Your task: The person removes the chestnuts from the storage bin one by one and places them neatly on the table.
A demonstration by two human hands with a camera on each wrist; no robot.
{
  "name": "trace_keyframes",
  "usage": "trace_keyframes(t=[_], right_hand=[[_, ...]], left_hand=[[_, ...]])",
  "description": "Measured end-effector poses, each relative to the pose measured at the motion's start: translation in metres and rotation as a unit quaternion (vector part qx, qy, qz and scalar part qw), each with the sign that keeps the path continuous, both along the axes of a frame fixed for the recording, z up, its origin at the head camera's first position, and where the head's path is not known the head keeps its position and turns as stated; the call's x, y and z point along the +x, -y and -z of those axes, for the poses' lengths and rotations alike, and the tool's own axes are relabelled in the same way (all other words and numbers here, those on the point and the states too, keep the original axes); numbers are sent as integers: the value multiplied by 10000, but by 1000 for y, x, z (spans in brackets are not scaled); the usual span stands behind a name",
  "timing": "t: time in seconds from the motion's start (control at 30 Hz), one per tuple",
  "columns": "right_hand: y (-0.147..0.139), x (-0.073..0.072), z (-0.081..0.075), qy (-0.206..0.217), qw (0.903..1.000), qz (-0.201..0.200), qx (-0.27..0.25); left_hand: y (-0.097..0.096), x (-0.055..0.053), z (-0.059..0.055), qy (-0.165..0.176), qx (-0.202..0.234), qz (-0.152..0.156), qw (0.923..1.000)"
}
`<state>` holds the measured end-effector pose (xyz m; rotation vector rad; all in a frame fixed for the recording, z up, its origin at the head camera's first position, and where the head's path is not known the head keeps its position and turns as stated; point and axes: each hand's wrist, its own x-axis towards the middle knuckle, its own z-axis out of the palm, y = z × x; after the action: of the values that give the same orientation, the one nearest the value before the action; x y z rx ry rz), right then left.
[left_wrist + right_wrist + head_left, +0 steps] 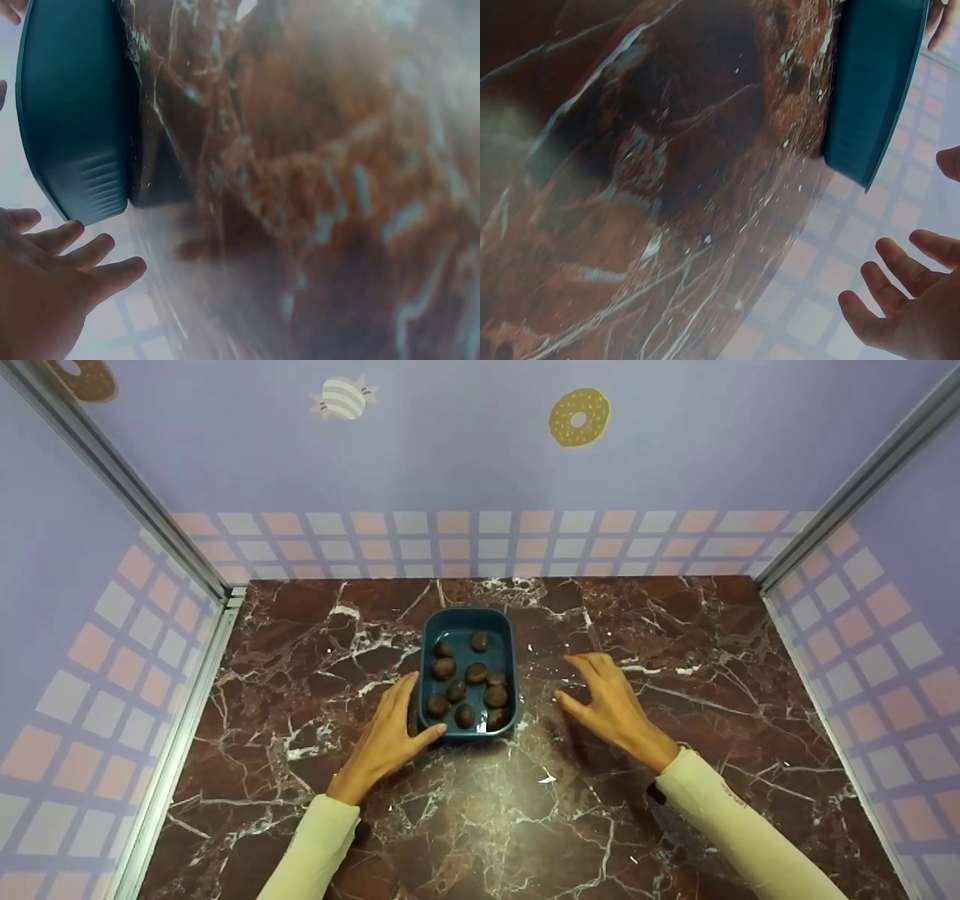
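A dark teal rectangular tray with raised walls stands on the marbled tabletop. Inside it lie several round brown nuts, like chestnuts, loosely spread. My left hand is at the tray's left side, its fingers extended along the wall and the thumb by the near left corner. Whether it touches the tray is hard to tell. To the right of the tray, my right hand hovers apart from it, fingers spread and nothing held. In the right wrist view the tray's outer wall shows beyond those loosely bent fingers.
The dark red marbled table has small white flecks scattered over it. Pale purple walls with printed squares and sweets enclose it at the back, left and right. Metal rails run along the corners.
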<state>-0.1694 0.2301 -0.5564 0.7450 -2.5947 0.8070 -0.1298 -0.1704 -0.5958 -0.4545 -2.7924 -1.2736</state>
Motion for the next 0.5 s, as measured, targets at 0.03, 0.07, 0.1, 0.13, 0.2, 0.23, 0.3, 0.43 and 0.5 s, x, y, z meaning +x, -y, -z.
trace_keyframes(t=[0.03,0.07,0.1,0.13,0.2,0.23,0.3,0.43,0.5], right_hand=[[2,0,0,-21,10000,-20,-23],[4,0,0,-47,10000,-49,-48],[6,0,0,-58,9999,-76,-81],[8,0,0,-78,9999,-97,-107],[12,0,0,-89,9997,-140,-150],[14,0,0,-81,9997,-161,-165],[19,-1,0,-48,9996,-210,-186],[28,-3,-2,89,9993,-279,-247],[32,-5,-3,162,9990,-312,-281]], left_hand=[[-1,0,1,82,77,-8,9999],[-1,0,1,166,142,-17,9998],[-2,0,2,252,231,-13,9994],[-3,0,3,336,325,-5,9989],[-4,0,5,454,494,11,9977],[-4,0,6,508,575,20,9971],[-5,0,8,554,756,42,9956],[-7,-2,12,579,1019,-4,9931],[-9,-2,13,579,1159,-45,9916]])
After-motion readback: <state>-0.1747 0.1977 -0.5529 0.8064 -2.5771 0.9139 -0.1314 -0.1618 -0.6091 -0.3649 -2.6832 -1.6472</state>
